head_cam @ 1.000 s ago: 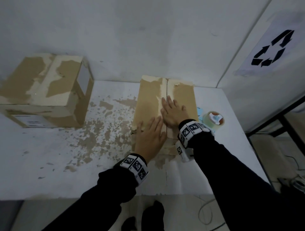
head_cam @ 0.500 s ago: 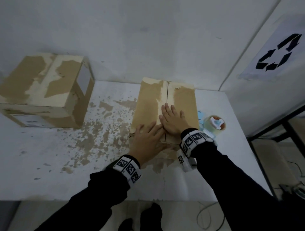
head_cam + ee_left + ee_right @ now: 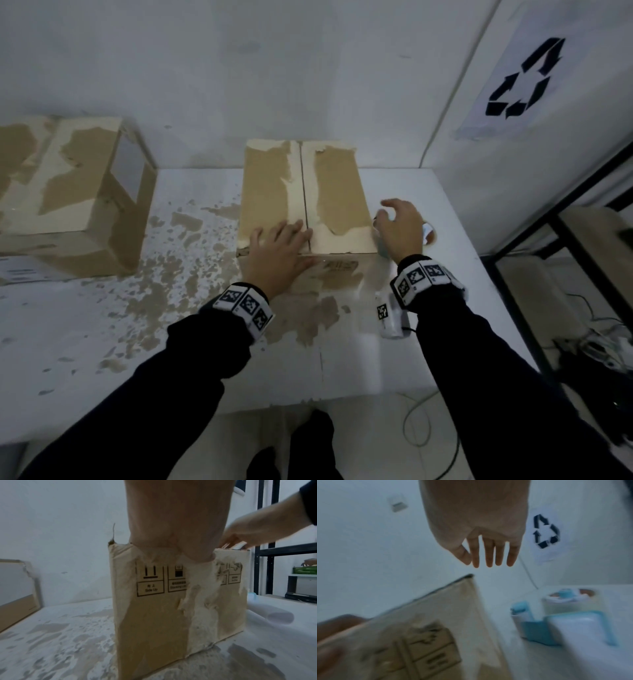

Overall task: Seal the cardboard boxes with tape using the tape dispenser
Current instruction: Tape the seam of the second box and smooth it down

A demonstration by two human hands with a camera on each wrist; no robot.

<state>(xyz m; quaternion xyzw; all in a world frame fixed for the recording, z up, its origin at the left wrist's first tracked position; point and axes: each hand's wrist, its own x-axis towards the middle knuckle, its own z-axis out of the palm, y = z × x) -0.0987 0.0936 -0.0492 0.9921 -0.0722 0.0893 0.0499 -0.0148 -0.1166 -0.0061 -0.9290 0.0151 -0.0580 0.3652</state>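
Note:
A worn cardboard box [image 3: 329, 192] stands mid-table, its two top flaps meeting along a centre seam; its front face with handling symbols [image 3: 171, 608] fills the left wrist view. My left hand [image 3: 277, 246] lies flat on the near left flap, fingers straight. My right hand [image 3: 399, 226] hovers open beside the box's right edge, above the blue tape dispenser [image 3: 556, 619], which lies on the table with its tape roll. In the head view the hand hides most of the dispenser [image 3: 430, 233]. The right wrist view shows spread fingers [image 3: 489, 555] holding nothing.
A second, larger cardboard box [image 3: 68, 202] sits at the table's [image 3: 85, 335] far left. The white tabletop is peeling in brown patches. Walls close the back and right; a recycling sign [image 3: 524, 82] hangs right. A dark metal shelf frame [image 3: 561, 226] and cables stand beyond the table's right edge.
My right hand has lifted off the box's right flap and moved right, over the tape dispenser. My left hand stays flat on the left flap.

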